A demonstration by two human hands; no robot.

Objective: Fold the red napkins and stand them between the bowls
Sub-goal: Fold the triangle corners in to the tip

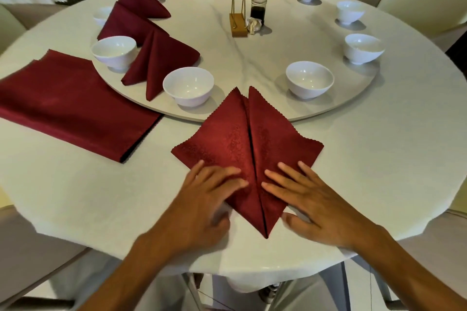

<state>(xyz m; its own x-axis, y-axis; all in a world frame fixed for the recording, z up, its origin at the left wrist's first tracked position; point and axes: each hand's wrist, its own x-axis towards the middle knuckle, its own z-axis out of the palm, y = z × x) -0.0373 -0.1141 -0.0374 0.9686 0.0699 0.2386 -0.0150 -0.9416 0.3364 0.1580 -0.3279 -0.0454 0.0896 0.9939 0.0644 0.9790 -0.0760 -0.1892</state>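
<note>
Pressing napkin [242, 143] flat w/ both hands [209, 199], tip near table edge [252, 267].

Open gap on turntable [252, 63] between near bowls [187, 89] [309, 82], directly beyond napkin [246, 143]. Left blocked by stack [73, 106] and standing napkins [159, 63]. Centre obstructed by jar [259, 2], holder [238, 25].
</note>
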